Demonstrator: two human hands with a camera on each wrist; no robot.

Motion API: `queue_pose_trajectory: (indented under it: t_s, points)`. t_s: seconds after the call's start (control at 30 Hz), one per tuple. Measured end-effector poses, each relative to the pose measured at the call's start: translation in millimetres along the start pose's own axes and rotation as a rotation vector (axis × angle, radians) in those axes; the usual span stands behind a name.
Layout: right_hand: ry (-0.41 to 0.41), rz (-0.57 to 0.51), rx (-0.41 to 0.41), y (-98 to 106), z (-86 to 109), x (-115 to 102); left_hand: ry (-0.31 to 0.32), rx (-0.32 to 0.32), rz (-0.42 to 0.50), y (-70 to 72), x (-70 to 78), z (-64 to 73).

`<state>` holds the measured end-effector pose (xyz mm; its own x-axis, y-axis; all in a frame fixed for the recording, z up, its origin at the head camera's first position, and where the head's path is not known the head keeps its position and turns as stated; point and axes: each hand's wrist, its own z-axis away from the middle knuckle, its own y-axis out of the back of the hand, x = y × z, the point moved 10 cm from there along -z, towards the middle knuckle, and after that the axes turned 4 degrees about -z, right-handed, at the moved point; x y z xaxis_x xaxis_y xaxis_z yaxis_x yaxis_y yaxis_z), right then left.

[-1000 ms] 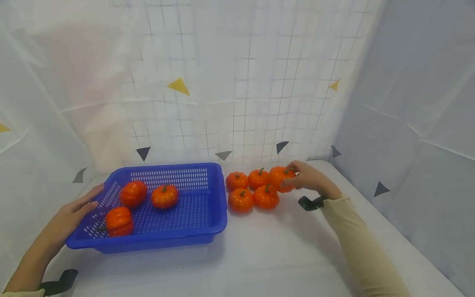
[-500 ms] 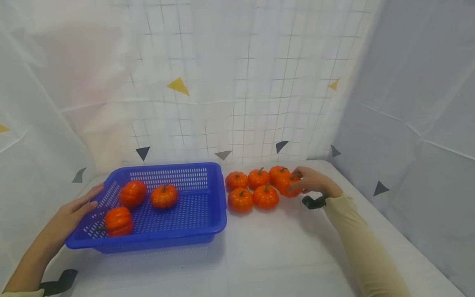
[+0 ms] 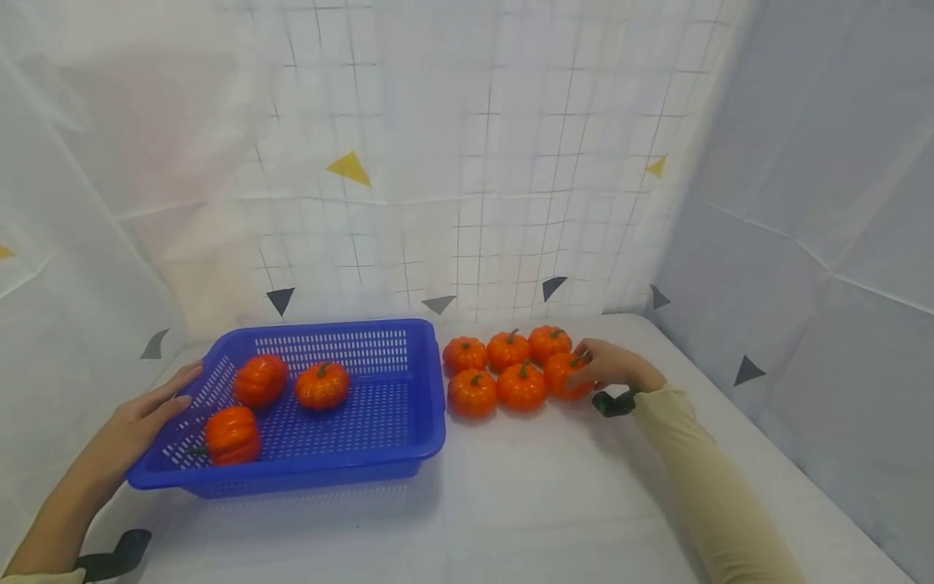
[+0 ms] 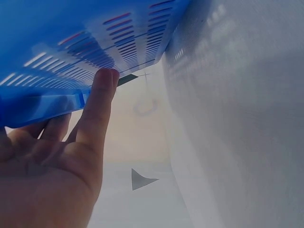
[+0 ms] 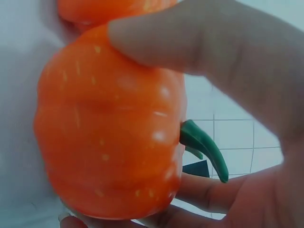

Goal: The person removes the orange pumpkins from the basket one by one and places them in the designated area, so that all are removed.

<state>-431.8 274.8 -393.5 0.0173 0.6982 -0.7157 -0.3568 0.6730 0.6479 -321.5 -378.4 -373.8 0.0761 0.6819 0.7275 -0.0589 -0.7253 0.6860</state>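
Note:
A small orange pumpkin (image 3: 563,378) with a curved green stem sits between the thumb and fingers of my right hand (image 3: 611,362). In the right wrist view, the thumb lies over one side of this pumpkin (image 5: 109,128) and the fingers curl beneath the other. Several similar pumpkins (image 3: 474,394) stand clustered in two rows to its left, the held one at the right end of the near row. My left hand (image 3: 131,426) holds the left rim of a blue plastic basket (image 3: 430,389), with fingers on both sides of the rim in the left wrist view.
Inside the basket lie three orange pumpkins, one on its side (image 3: 233,436) by the near left corner. White sheeting (image 3: 409,203) with grid lines rises behind the table (image 3: 540,503), and a pale side wall (image 3: 817,324) flanks it on the right.
My right hand has brought its pumpkin slightly right and down, from in front of the back-row pumpkin to the right end of the near row. The left hand and basket have stayed put.

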Motion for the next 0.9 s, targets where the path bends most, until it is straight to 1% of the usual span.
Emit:
queue_pose_trajectory:
  t_s: [0.2,0.37,0.47,0.57,0.63,0.73,0.8,0.9]
  points:
    - [0.021,0.055,-0.002,-3,-2.2,0,-0.005,0.003,0.014,-0.1,-1.1,0.2]
    - [0.031,0.115,0.003,-3,-4.5,-1,0.007,0.008,-0.003,-0.8,-2.9,1.0]
    - [0.042,0.152,-0.008,-4,-5.2,-2,0.013,0.009,0.004,-1.8,-4.2,2.2]
    - [0.041,0.198,0.001,-2,-3.7,-6,0.017,0.004,0.007,-2.7,-5.0,3.5]
    - [0.045,0.230,0.025,0,-0.9,-13,0.016,0.003,0.010,-2.7,-4.9,4.0]
    - [0.058,0.271,0.097,7,7.1,-31,0.002,0.008,0.010,-1.1,-1.6,3.3]
    - [0.080,0.271,0.142,10,16.0,-49,-0.009,0.012,0.007,0.1,1.2,1.9]
    - [0.165,0.260,0.196,7,29.2,-83,-0.017,0.014,-0.003,0.7,4.6,0.1]
